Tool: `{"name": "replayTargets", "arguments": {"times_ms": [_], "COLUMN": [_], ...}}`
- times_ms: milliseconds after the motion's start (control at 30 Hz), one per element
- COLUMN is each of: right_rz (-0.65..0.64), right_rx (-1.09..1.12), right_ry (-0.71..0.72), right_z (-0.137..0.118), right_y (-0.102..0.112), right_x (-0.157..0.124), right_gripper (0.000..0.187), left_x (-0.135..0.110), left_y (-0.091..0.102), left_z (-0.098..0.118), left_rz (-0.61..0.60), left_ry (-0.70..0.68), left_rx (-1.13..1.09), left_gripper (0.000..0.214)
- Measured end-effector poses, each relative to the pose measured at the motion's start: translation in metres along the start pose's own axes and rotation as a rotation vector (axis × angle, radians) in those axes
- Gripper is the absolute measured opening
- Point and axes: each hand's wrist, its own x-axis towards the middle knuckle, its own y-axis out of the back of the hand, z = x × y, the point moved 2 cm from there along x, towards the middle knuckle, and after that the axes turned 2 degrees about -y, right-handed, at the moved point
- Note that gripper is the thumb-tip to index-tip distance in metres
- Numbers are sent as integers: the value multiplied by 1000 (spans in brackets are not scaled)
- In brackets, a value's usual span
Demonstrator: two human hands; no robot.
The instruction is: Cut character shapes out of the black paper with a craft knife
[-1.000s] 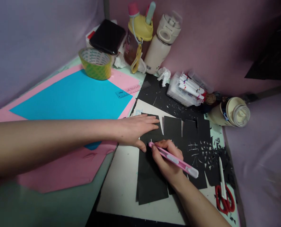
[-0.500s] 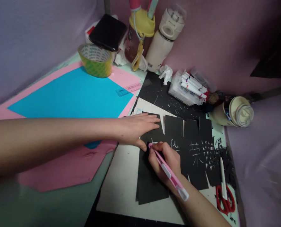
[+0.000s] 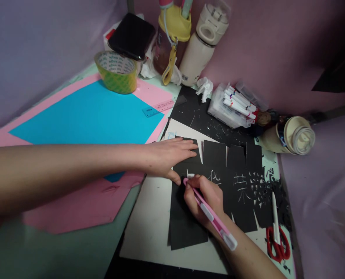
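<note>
My left hand [image 3: 168, 157] lies flat, fingers spread, on the upper left part of a black paper sheet [image 3: 186, 228]. My right hand [image 3: 207, 197] is closed around a slim pink and white craft knife [image 3: 214, 221], held like a pen. The knife's front end meets the paper just right of my left thumb; its very tip is hidden. White strokes forming characters and a patch of small cut-outs run across the sheet, which has slits along its edges. Beneath it is a white board [image 3: 143, 228].
Red-handled scissors [image 3: 278, 248] and a white pen-like tool [image 3: 275, 217] lie right, near black scraps. A tape roll [image 3: 117, 75], ruler [image 3: 159, 108] and blue paper [image 3: 88, 116] are left. Bottles [image 3: 199, 50], a marker box [image 3: 233, 106] and cups [image 3: 291, 135] stand behind.
The view has shifted slightly. The rear end of the knife has swung a little down and right with my right hand. My left hand stays pressed on the paper.
</note>
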Motion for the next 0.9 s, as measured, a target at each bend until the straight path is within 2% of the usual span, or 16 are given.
{"name": "replayTargets", "arguments": {"times_ms": [200,433,800,900], "right_rz": [-5,62,59,57], "right_rx": [-19,67,-24,-55], "right_ry": [-5,-48,-81,-34], "right_z": [0,4,1,-1], "right_y": [0,0,-2,-3], "right_x": [-1,-1,1,2], "right_gripper": [16,12,12,12], "left_x": [0,0,-1,-1], "left_y": [0,-1,2,1], "left_z": [-1,-1,1,1], "left_rz": [23,31,16,17], "left_ry": [-14,-15,3,-7], "left_rx": [-18,-54,-66,-62], "left_gripper": [89,87,85,84]}}
